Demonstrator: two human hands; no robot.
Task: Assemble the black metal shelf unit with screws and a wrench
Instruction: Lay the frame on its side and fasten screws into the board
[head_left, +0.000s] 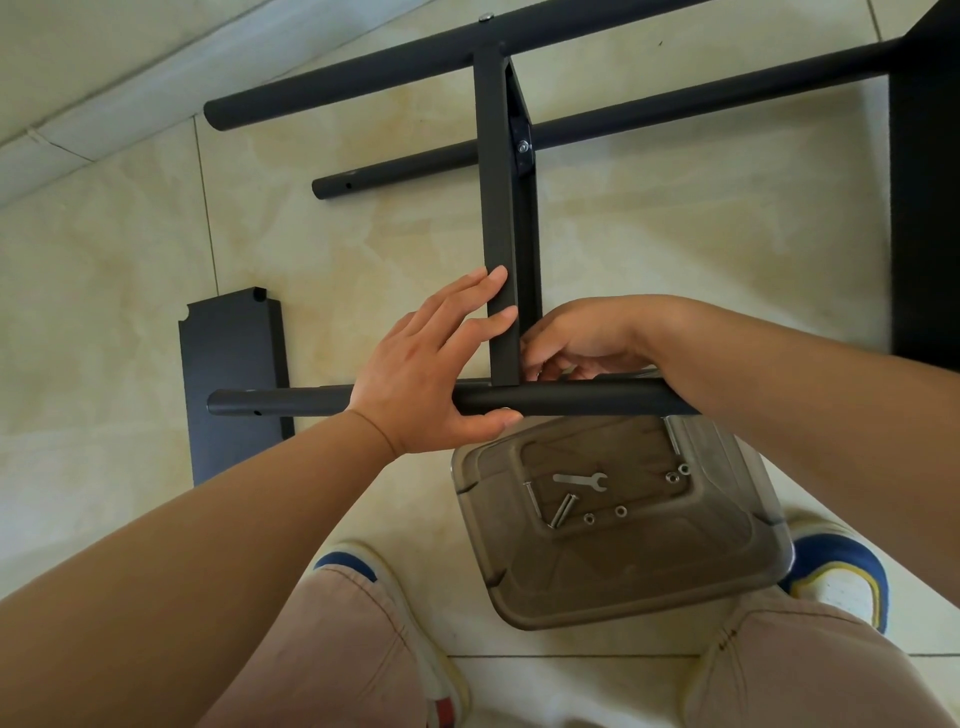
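Knees in pink trousers (337, 649) and blue-white shoes (836, 577) fill the bottom edge; person crouches over tiled floor (130, 291). Between the feet sits a clear plastic tray (613, 587) holding a small flat wrench (582, 480), a few long screws (558, 509) and nuts (621, 512), kept within reach, probably for the fastening step. Left hand (431, 379) lies spread, fingers straight against the side of the black shelf panel (501, 218), thumb hooked under the near tube (561, 402); looks like it braces the joint so the holes stay lined up. Right hand (576, 343) is curled in behind the panel right at that joint, fingertips hidden, likely seating a screw or nut, but cannot tell what it pinches, if anything. Shelf unit lies on its side: two far tubes (363, 88) already bolted to the panel, bolt head (523, 146) visible. Spare black panel (234, 364) lies flat at left, not yet fitted. Wrench untouched, so tightening seems still ahead.
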